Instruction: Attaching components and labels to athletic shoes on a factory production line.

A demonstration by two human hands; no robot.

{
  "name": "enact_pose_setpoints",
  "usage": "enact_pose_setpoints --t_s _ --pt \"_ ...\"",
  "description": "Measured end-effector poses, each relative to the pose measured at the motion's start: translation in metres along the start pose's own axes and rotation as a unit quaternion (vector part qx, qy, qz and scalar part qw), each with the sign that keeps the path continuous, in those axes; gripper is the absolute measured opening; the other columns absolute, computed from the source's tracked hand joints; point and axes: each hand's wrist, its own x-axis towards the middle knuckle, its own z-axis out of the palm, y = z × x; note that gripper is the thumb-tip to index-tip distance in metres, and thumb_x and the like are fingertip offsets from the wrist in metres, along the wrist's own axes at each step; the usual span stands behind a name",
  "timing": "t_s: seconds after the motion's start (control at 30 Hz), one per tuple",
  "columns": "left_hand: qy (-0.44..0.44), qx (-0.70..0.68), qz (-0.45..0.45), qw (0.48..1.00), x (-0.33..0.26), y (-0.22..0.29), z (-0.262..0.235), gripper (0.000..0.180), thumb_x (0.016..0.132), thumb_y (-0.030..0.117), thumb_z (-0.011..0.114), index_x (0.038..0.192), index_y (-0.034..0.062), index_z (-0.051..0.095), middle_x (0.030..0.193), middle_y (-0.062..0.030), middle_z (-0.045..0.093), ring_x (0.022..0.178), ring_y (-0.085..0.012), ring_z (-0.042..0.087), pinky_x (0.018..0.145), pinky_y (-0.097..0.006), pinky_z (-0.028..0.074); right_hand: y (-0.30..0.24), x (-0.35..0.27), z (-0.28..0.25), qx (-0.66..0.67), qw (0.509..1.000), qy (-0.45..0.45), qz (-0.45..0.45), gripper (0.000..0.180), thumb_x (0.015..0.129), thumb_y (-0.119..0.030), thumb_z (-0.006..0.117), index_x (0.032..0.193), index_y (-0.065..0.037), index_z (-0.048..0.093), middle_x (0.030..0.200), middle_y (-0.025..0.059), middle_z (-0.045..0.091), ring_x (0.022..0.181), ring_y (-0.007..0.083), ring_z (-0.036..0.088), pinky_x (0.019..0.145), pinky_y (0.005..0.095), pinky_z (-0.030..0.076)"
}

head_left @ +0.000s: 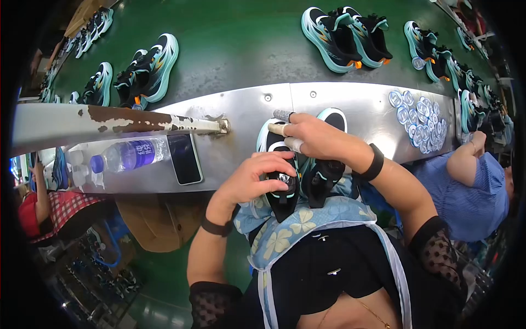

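Left hand [247, 178] clamps a shoe [282, 202] at the counter [227, 156] near edge. Right hand [322, 137] over its toe — can't tell if clamped.

Shoe upper [282, 204] matt fabric, bench [246, 104] smooth mtl, btl [130, 155] clr plastic, apron [304, 222] cloth.

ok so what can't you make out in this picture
In the head view:
near left shoe, left side: hidden by the left hand
near right shoe, middle: hidden by the right hand
discs, markings: too small
co-worker in blue stripes: partly cut off by the dark right rim
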Motion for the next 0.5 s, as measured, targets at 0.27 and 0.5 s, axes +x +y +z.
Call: enact_pose_setpoints --t_s 0.27,0.5 --pt "-0.086 -0.08 -0.025 0.993 0.003 -0.003 -0.011 0.038 0.075 0.016 0.072 0.111 0.0036 0.066 0.118 -0.0095 0.064 0.131 -0.0298 0.046 0.11 -0.042 0.028 -0.002 0.004 -0.003 -0.01 1.0 -0.009 0.011 0.044 0.086 -0.01 0.061 0.129 -0.008 0.059 0.094 0.0184 0.058 0.088 0.034 0.057 0.079 0.0392 0.045" --pt "0.126 0.082 -0.067 0.986 -0.04 0.003 0.031 0.099 0.065 0.035 0.084 0.145 0.0033 0.035 0.152 -0.0189 0.027 0.143 -0.0364 0.021 0.115 -0.045 0.02 -0.025 -0.023 -0.027 0.061 0.994 0.083 -0.027 0.025 0.085 -0.021 0.067 0.107 -0.01 0.065 0.093 0.0155 0.061 0.082 0.0347 0.062 0.072 0.0417 0.049"
